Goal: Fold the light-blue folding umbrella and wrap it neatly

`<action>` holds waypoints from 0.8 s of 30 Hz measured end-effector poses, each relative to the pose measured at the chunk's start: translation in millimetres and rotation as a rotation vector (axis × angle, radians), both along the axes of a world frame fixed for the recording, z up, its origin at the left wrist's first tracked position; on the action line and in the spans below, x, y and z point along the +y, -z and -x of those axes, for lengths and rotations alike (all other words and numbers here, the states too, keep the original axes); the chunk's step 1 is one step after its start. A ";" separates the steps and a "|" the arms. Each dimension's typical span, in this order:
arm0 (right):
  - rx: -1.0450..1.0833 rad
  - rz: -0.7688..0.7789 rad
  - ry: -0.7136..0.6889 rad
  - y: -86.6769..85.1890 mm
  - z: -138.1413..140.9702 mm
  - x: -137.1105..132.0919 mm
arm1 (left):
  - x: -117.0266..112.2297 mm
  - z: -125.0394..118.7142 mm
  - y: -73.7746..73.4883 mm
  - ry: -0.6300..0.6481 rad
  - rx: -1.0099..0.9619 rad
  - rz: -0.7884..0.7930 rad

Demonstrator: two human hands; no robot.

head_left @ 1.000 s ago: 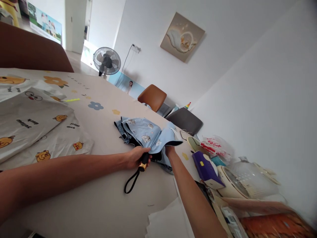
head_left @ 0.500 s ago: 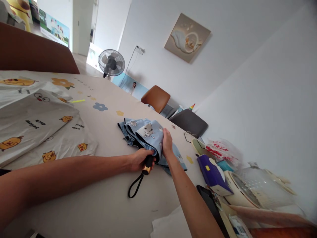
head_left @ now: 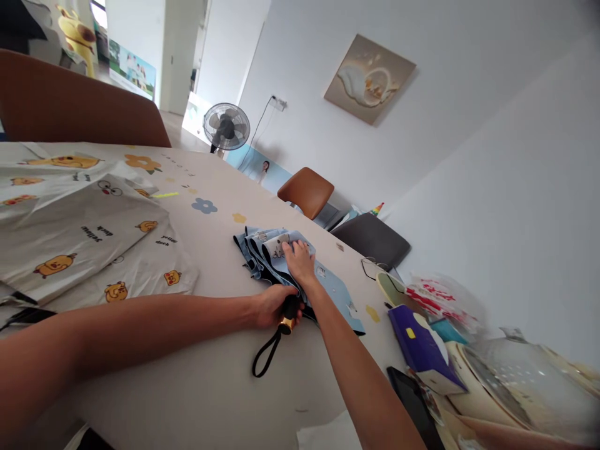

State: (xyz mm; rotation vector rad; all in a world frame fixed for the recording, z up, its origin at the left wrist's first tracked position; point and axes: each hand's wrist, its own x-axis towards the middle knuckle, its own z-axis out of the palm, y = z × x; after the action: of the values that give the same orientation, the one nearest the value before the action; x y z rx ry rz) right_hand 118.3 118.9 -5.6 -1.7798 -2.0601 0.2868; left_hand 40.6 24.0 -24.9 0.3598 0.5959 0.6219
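A folded light-blue umbrella (head_left: 262,247) with small cartoon prints lies on the table (head_left: 210,375). My left hand (head_left: 272,306) is closed round its black handle (head_left: 289,310), which has a gold ring and a black wrist loop (head_left: 265,361) trailing toward me. My right hand (head_left: 299,261) lies flat on the folded canopy, fingers stretched out and pressing the cloth down. A loose blue flap (head_left: 342,300) of the canopy spreads to the right of my right wrist.
A second, grey umbrella canopy with yellow duck prints (head_left: 84,237) is spread at the left. At the right lie a purple box (head_left: 422,350), a black phone (head_left: 415,400), glasses (head_left: 375,265), bags and clear bowls (head_left: 525,381). Brown chairs (head_left: 304,190) and a fan (head_left: 226,127) stand beyond.
My right hand has moved from under the canopy's edge up onto its top and slid toward the far end, flattening the folds. My left hand has kept hold of the handle.
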 end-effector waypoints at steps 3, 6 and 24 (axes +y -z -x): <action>0.200 -0.012 -0.030 -3.5 5.2 4.9 | -0.6 1.3 -1.9 -0.028 -0.009 0.016; 0.561 -0.056 -0.068 -11.9 -6.4 1.3 | -1.7 1.9 -2.9 -0.017 0.000 0.023; -0.217 -0.269 -0.268 0.3 -84.6 -116.8 | -3.8 2.3 -1.8 -0.047 -0.001 0.005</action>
State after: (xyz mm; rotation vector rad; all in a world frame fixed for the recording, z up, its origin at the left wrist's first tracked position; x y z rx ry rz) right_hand 202.9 2.1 -5.9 -1.4292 -2.3624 -0.1124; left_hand 38.3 20.3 -23.1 0.3415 0.6064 0.6656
